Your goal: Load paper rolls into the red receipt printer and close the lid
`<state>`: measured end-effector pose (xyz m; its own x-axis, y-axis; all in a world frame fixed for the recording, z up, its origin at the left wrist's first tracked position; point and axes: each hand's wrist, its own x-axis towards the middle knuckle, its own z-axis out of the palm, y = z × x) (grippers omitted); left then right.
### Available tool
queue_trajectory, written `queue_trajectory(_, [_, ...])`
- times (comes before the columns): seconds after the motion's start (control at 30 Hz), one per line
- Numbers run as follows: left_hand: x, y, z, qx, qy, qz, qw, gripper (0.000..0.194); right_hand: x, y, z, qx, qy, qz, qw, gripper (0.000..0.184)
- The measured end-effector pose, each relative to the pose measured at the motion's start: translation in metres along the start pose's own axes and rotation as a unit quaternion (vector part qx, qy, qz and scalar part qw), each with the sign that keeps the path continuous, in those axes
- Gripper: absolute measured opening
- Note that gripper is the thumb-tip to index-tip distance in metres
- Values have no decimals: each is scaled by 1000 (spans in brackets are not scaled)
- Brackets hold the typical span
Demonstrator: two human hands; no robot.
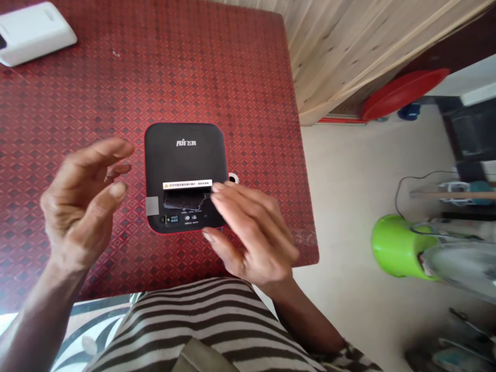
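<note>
A black box-like device (186,165) with rounded corners and a red edge lies flat on the red patterned table. It has white lettering, a white warning strip (187,184), a slot below that, small round buttons and a tiny display near its lower edge. To its left, my left hand (85,201) hovers with fingers curved and apart, holding nothing. Over the lower right corner of the device is my right hand (256,232), fingers extended and thumb apart. Whether its fingertips touch the device I cannot tell. A small white ring-shaped thing (233,178) shows partly beside the device's right edge.
A white rounded device (39,33) lies at the table's far left. The table (248,72) ends on the right beside wooden panelling (329,41). On the floor are a green bucket (399,248), a red basin (403,95) and a dark cable (403,186).
</note>
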<state>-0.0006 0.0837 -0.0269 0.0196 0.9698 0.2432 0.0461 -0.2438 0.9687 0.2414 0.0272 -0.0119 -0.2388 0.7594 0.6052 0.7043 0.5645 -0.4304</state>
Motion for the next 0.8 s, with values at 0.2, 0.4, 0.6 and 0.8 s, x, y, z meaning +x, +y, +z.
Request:
queue_trajectory(0.2, [-17, -2, 8, -79, -38, -191, 978, 69, -21, 10, 0, -11, 114, 89, 989, 25])
queue_trajectory(0.4, [-24, 7, 19, -31, -6, -195, 980, 62, -24, 11, 5, 4, 106, 108, 989, 26])
queue_trajectory(0.6, [-23, 11, 27, -29, -15, -199, 979, 63, -23, 18, 5, -2, 116, 114, 987, 26])
queue_trajectory(0.8, [-21, 19, 39, -46, -14, -226, 973, 60, -26, 25, 7, -4, 118, 126, 985, 25])
